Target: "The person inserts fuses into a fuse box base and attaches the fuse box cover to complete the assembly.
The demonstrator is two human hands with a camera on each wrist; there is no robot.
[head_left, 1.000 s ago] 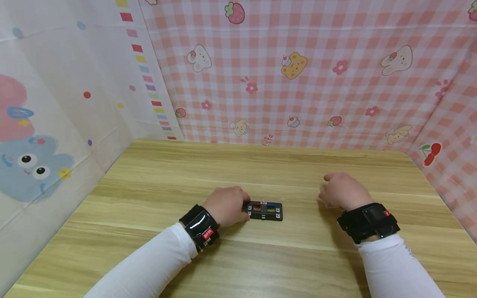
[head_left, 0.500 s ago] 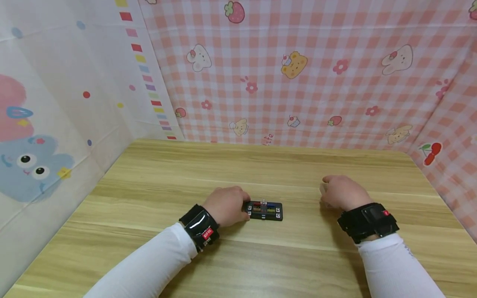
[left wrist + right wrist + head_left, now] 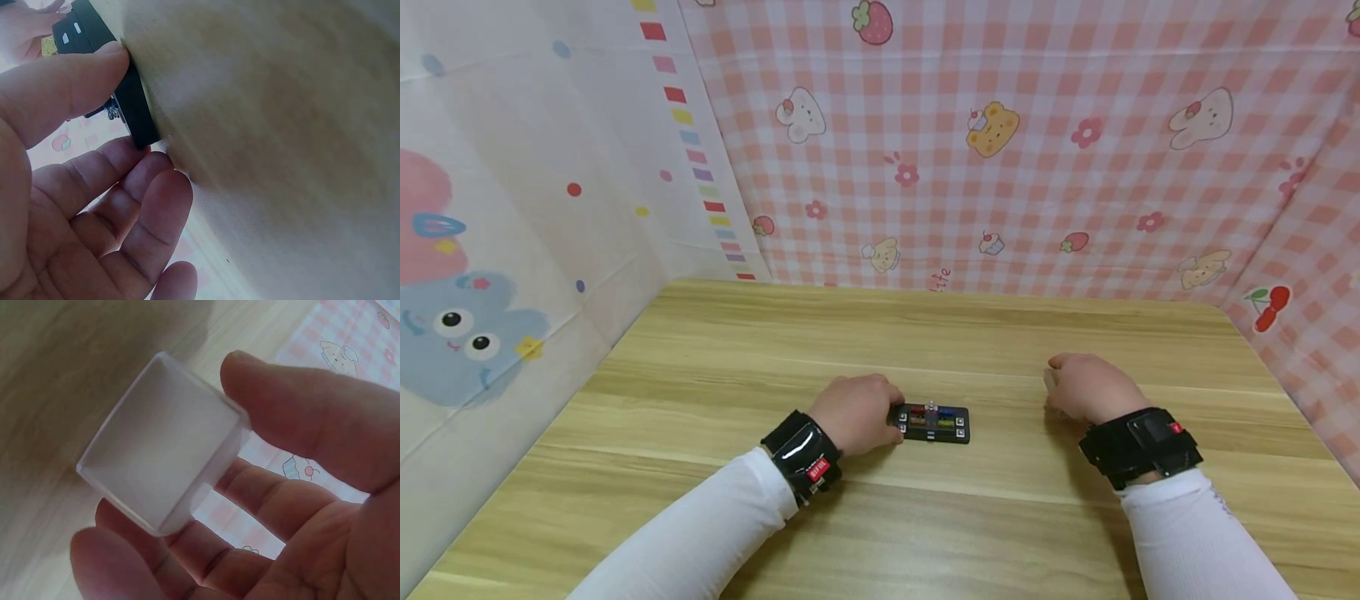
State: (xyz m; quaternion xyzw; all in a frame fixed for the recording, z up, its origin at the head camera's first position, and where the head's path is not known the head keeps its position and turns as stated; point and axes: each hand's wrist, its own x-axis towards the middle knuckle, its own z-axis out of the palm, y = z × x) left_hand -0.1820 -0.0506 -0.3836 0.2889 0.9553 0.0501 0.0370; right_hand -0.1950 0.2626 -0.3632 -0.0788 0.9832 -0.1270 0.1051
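A black fuse block (image 3: 951, 434) with small red, blue and yellow fuses lies flat on the table in the head view. My left hand (image 3: 856, 414) holds its left end between thumb and fingers. The left wrist view gives a closer look at the block's black end (image 3: 142, 119), with the thumb on one side and fingertips at the other. Off to the right, my right hand (image 3: 1093, 390) grips a clear plastic cover (image 3: 159, 440) above the table. Its open, box-like side faces the right wrist camera, with the thumb at one edge and fingers behind. The head view shows only a sliver of the cover.
The wood-grain table (image 3: 880, 533) extends around both hands. A pink checked cloth (image 3: 940, 100) hangs behind it, and a white printed cloth (image 3: 610, 250) hangs on the left. Both wrists wear black straps.
My right hand has shifted very slightly and turned a little with the clear cover, whose edge shows differently at the fingertips. My left hand and the fuse block stay in place.
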